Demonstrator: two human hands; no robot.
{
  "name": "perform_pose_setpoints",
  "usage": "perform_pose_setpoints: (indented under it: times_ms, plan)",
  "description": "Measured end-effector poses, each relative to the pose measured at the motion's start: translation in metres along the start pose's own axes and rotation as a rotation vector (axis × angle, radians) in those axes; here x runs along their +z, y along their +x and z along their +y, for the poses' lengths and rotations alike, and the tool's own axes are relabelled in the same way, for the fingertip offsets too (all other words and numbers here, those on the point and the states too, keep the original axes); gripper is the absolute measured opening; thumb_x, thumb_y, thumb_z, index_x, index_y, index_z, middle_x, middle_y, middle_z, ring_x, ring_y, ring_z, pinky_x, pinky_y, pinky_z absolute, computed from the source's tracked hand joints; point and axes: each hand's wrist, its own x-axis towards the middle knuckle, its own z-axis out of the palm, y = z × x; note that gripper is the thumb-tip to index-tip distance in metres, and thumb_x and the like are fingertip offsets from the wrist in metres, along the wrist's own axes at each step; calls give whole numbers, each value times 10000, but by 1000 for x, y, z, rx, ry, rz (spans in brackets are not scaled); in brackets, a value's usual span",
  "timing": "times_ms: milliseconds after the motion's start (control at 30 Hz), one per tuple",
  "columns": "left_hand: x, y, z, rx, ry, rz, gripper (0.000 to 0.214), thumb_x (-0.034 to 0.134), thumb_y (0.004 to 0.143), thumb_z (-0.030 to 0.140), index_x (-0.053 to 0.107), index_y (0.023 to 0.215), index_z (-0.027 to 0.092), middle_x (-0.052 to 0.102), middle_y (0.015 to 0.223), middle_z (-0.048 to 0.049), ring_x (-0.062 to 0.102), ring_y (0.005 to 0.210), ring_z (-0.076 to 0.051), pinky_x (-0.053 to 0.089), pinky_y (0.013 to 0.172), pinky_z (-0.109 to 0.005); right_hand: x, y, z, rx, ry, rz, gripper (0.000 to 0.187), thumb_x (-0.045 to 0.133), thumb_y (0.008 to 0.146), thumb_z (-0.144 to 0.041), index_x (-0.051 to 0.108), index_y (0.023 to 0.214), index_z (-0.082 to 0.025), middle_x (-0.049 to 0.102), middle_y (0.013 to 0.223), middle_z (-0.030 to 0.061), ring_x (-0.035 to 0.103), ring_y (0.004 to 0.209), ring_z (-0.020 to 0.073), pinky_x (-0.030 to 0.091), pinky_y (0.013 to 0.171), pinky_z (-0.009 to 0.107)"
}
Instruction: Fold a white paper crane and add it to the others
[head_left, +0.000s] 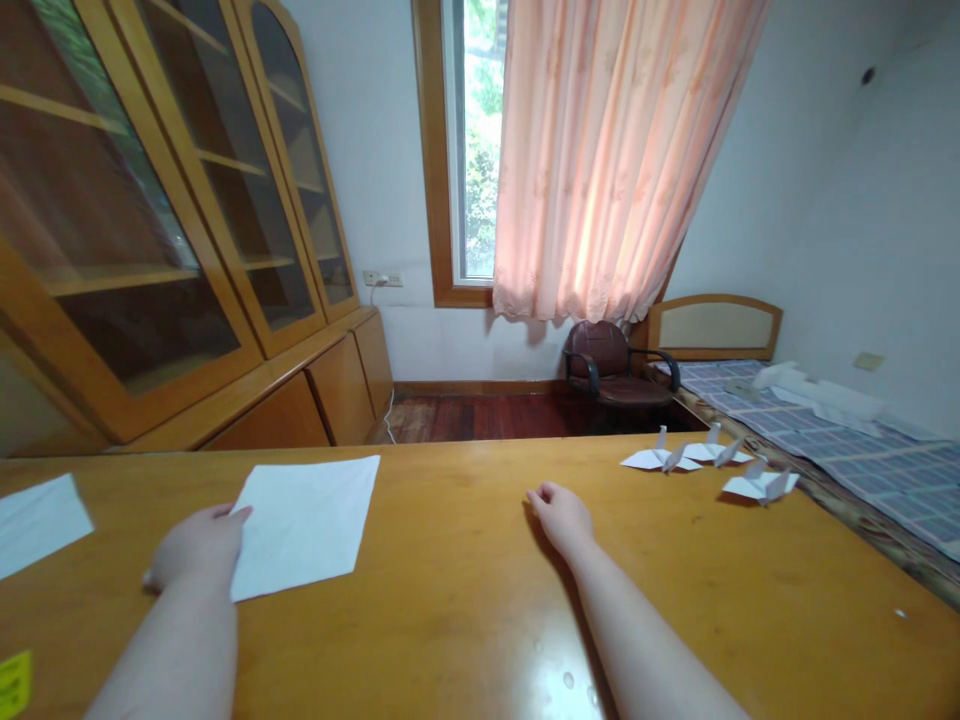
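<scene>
My left hand point(199, 548) grips the left edge of a white sheet of paper point(307, 525), its thumb on top and the other fingers hidden. The sheet is held just over or on the wooden table; which one I cannot tell. My right hand point(561, 518) rests near the table's middle with its fingers curled in, and nothing shows in it. Beyond it to the right stand three folded white paper cranes point(664, 457). Another white sheet point(41, 522) lies at the far left, partly out of view.
The wooden table point(450, 620) spans the foreground. A yellow object point(15, 682) is cut off at the lower left. A glass-door cabinet point(217, 190) stands left, a brown armchair point(615, 365) by the curtain point(600, 160), and a bed with a checked cover point(832, 440) at right.
</scene>
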Motion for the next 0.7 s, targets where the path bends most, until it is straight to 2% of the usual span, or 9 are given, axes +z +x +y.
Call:
perform_pose_setpoints:
  times_ms: [33, 133, 267, 367, 433, 567, 633, 700]
  plan:
    - [0, -1, 0, -47, 51, -29, 589, 483, 654, 543, 596, 1121, 202, 577, 1137, -215, 542, 966, -431, 397, 678, -546, 0, 0, 0, 0, 2, 2, 331, 429, 824, -472, 596, 689, -221, 639, 684, -9, 541, 638, 131, 256, 516, 224]
    - [0, -2, 1, -44, 111, -33, 529, 417, 723, 503, 578, 1159, 250, 574, 1180, -173, 557, 973, -375, 414, 695, -488, 0, 0, 0, -1, 0, 3, 334, 426, 824, -473, 593, 686, -218, 637, 683, -7, 535, 630, 129, 252, 516, 224]
    - [0, -6, 5, -48, 176, 73, 487, 373, 756, 517, 608, 1112, 280, 580, 1167, -192, 556, 957, -395, 417, 650, -463, 1, -1, -1, -1, 5, 3, 337, 425, 823, -473, 592, 684, -216, 636, 678, -6, 533, 621, 128, 247, 509, 228]
    - [-1, -18, 14, 101, 109, 196, 488, 296, 822, 454, 567, 1140, 201, 629, 1056, -181, 575, 906, -342, 425, 672, -403, 1, -1, 0, -4, 11, 7, 330, 429, 820, -470, 588, 679, -217, 632, 664, -11, 531, 614, 128, 245, 507, 231]
    - [0, -29, 21, 258, 5, 294, 467, 283, 846, 433, 559, 1122, 179, 633, 1055, -147, 579, 900, -294, 433, 690, -353, 1, 0, 0, -6, 10, 11, 327, 429, 820, -468, 589, 680, -220, 630, 663, -14, 533, 620, 128, 247, 509, 231]
    - [5, -48, 38, 606, -128, 430, 331, 370, 828, 336, 604, 1017, 197, 643, 1046, -71, 574, 935, -225, 425, 805, -297, 1, 0, 0, 5, 2, 5, 329, 429, 824, -474, 601, 699, -222, 636, 682, -15, 543, 638, 128, 252, 513, 230]
    - [6, -56, 49, 605, -259, 522, 300, 401, 810, 325, 609, 977, 189, 651, 1002, -64, 583, 914, -210, 432, 808, -290, 1, 0, 0, 4, -6, -1, 342, 425, 828, -479, 608, 708, -216, 640, 693, -8, 550, 645, 129, 251, 512, 230]
    - [7, -66, 63, 536, -394, 529, 317, 448, 794, 369, 598, 994, 175, 650, 977, -71, 594, 860, -205, 449, 790, -302, 1, 0, 0, 2, -8, -2, 347, 424, 829, -481, 612, 711, -213, 643, 698, -4, 555, 652, 131, 250, 512, 230]
